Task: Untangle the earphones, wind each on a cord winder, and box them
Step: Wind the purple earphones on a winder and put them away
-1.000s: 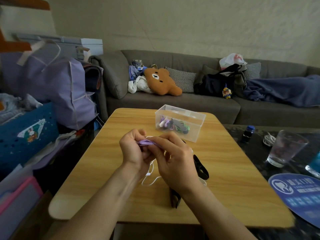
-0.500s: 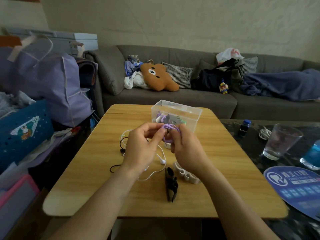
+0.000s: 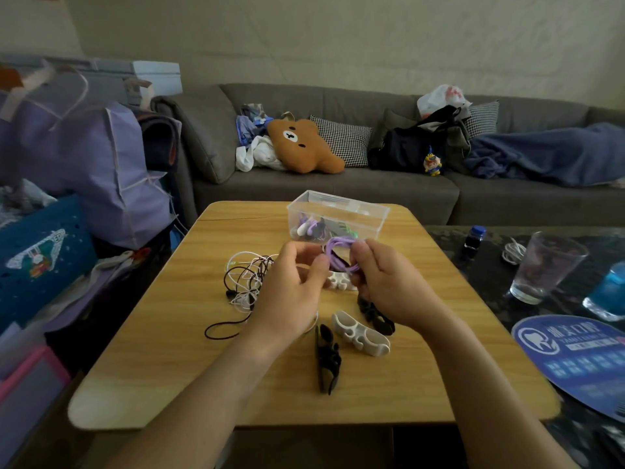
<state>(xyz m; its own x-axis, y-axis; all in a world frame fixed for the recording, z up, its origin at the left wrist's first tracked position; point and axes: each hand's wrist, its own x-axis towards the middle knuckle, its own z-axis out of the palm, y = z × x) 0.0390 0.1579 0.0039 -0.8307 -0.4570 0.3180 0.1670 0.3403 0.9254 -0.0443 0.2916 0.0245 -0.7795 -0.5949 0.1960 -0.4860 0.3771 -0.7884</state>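
Above the wooden table, the right hand pinches a purple earphone coil; the left hand, fingers curled, touches it; tangled earphones lie left, cord winders below, the clear box behind.

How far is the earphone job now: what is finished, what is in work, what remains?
Done: some wound earphones lie in the clear box. In hand: the right hand holds a purple coil, the left hand beside it. Left: the tangle of white and dark cords, and the unused winders on the table.
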